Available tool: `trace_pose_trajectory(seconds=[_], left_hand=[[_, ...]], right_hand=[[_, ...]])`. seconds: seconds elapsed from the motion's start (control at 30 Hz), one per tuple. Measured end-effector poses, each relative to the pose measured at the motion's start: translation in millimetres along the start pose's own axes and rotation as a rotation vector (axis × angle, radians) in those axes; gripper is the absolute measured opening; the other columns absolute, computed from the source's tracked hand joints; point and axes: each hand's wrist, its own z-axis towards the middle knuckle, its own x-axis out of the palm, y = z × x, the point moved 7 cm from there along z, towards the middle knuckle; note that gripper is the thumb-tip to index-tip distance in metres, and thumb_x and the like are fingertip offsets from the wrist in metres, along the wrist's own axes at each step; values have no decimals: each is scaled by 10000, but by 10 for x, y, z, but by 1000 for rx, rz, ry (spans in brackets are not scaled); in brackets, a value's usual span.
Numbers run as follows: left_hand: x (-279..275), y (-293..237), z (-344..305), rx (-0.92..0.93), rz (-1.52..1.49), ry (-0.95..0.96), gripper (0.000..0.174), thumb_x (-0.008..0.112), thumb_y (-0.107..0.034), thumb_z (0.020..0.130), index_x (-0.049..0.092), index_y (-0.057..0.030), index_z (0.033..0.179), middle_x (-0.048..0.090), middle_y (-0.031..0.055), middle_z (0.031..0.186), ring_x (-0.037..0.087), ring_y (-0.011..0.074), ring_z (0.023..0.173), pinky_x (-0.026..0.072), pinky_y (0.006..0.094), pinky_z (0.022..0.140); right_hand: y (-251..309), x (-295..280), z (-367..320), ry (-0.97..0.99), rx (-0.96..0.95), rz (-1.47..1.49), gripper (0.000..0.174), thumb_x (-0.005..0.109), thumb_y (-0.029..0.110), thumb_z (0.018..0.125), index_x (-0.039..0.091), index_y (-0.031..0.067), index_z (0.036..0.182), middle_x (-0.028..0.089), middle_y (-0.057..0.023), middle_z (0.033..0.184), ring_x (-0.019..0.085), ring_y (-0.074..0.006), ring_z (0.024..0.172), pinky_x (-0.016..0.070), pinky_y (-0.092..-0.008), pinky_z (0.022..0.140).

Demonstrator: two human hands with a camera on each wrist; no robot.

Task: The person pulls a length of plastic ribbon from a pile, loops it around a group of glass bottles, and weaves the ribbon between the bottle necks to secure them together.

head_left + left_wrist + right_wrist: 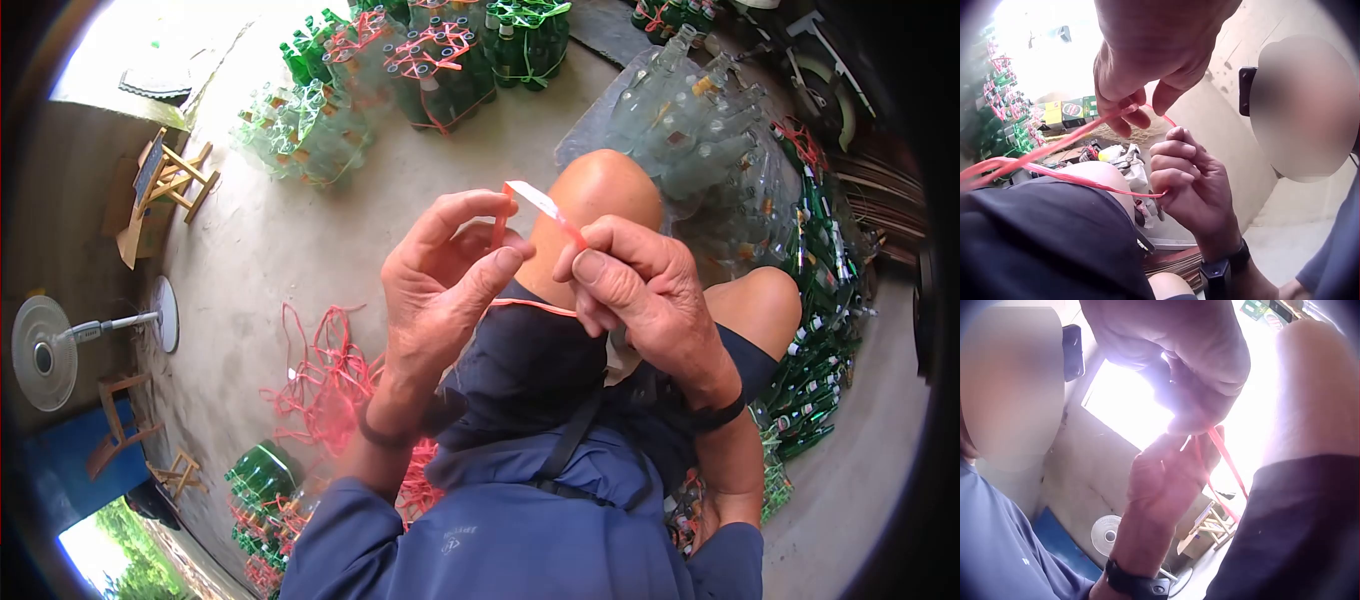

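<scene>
A thin red plastic strap point(574, 235) stretches between the two hands above the lap, its top bend bright with glare. My left hand point(440, 270) has thumb and fingers bent around one part of it, with a loop rising past the index fingertip. My right hand point(645, 285) pinches the strap between thumb and curled fingers. In the left wrist view the right hand point(1188, 181) grips the red strap point(1085, 181), and two lengths run off to the left over the dark shorts. The right wrist view shows the strap point(1229, 462) hanging below the fingers.
A heap of red straps point(325, 375) lies on the floor at left. Strapped bundles of green bottles point(440, 90) stand ahead; clear bottles point(690, 120) and loose green bottles point(815, 330) lie at right. A fan point(45, 355) and a wooden stool point(180, 180) stand at left.
</scene>
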Motion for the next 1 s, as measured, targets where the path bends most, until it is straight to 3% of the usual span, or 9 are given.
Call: trace_pose_trajectory(seconds=[0.17,0.33,0.5,0.67,0.77,0.83,0.87,0.93,1.0], left_hand=[[-33,141,-20,-274,-42,70,309,713,-68,992,645,45,1271,716,70,1029,631,66,798,508,204,675],[-186,199,-90,-270,213,64,182,641,-134,1030,701,38,1037,450,-93,628,341,5,517,228,210,481],[-607,355,-276,-340,300,67,214,646,-166,1034,688,22,941,445,-86,608,338,9,510,235,221,472],[-905,473,-471,-422,102,8,270,663,-252,1038,708,-13,921,462,-85,636,361,12,552,257,220,502],[-782,362,-489,-419,143,-45,228,662,-204,1034,715,-9,929,498,-67,654,413,25,579,295,221,523],[-473,226,-433,-376,292,17,255,653,-218,1043,714,0,924,497,-66,648,402,19,574,282,223,519],[-291,148,-400,-331,438,77,282,645,-232,1052,713,8,919,496,-65,643,391,12,570,268,225,516],[19,58,-377,-321,472,150,253,658,-209,1043,725,8,933,544,-53,670,444,15,611,320,218,547],[234,73,-359,-307,503,225,224,670,-186,1035,737,8,946,593,-41,698,496,18,652,371,212,579]], right_hand=[[224,-342,-56,-167,-110,101,232,574,211,1089,689,20,1024,456,84,657,355,7,542,260,-203,481],[594,-1017,-288,-357,-228,358,254,565,226,1087,652,-11,1060,368,80,644,246,-17,491,191,-220,417],[1062,-2017,-703,-170,-415,556,265,402,133,1137,548,-81,1191,342,14,724,230,-64,519,205,-253,434],[1276,-3072,-1315,-335,-556,441,272,410,117,1135,552,-101,1216,349,-1,727,237,-76,524,220,-247,455],[1158,-2542,-1173,-503,-470,292,277,444,154,1134,558,-75,1241,364,11,743,254,-63,543,231,-230,458],[903,-1789,-945,-619,-392,-36,310,571,221,1081,600,-24,1268,536,34,874,311,-1,600,222,-198,468],[850,-1373,-841,-535,-349,-266,315,590,202,1058,616,-23,1277,632,-11,1000,441,4,665,335,-169,528],[610,-700,-641,-364,-344,-473,335,668,1,936,638,-16,1269,686,-93,1154,685,-172,944,547,-302,818],[493,-240,-478,-128,-439,-759,415,724,-20,836,632,-6,1240,683,-164,1129,710,-283,896,567,-375,788]])
